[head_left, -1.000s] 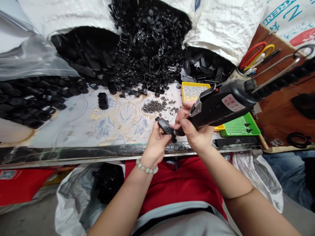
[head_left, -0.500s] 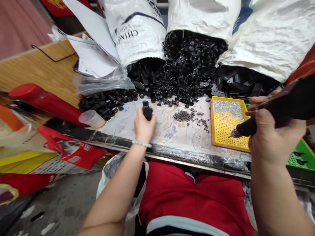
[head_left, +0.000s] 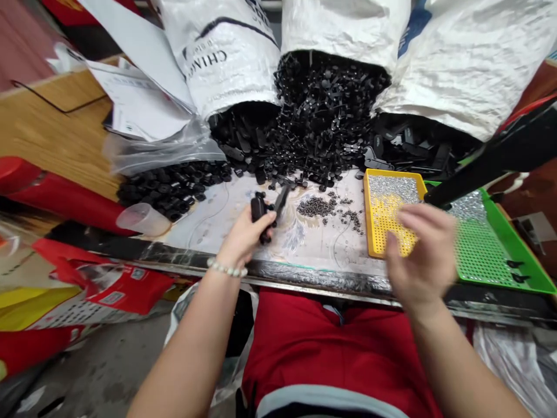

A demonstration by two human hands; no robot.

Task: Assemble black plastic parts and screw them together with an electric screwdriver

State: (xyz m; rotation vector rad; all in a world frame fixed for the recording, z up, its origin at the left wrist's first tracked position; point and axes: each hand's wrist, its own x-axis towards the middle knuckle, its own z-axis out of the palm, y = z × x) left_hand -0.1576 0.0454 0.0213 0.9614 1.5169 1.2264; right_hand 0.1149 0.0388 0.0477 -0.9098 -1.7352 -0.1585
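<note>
Counter (head_left: 304, 247) with pale patterned top crosses mid-frame; red trousers (head_left: 348, 348) below, lower centre. Far left: red bottle (head_left: 61, 191), clear cup (head_left: 141, 219) near its lower end. Next, a loose heap of black caps (head_left: 169, 188). Left of centre, of the two hands, left hand (head_left: 241, 239) curled closed around a black part (head_left: 258, 209), thumb across it; a long dark piece (head_left: 282, 200) juts at its right, gripped or not cannot be told. Upper centre: white sacks (head_left: 343, 29), black pieces (head_left: 324, 122) spilling out. Below these, small dark bits (head_left: 317, 206) scattered. Right of centre: yellow tray (head_left: 369, 232) holding silver bits. Right hand (head_left: 424, 252) blurred before it, fingers part-spread, nothing seen in grasp. Black power tool (head_left: 500, 154), upper right, its end just above those fingers; contact unclear. Far right: green tray (head_left: 481, 249), two small black clips (head_left: 517, 271) inside.
</note>
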